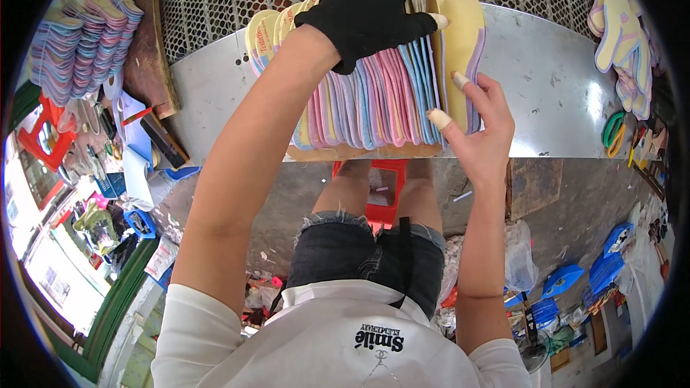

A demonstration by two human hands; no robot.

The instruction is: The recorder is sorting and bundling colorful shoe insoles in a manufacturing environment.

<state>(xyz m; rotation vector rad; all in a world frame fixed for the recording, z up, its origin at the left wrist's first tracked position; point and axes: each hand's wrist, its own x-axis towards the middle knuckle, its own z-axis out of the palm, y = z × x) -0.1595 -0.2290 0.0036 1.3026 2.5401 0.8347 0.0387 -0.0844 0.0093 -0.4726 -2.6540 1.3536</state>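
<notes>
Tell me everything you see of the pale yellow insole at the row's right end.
The pale yellow, foot-shaped insole looks like foam, with a lilac layer along its right edge. Its face turns toward the camera, wider end away from the person, over the grey metal worktop. Wrapped fingertips of the right hand touch it; contact with the black-gloved left hand is unclear.
</notes>
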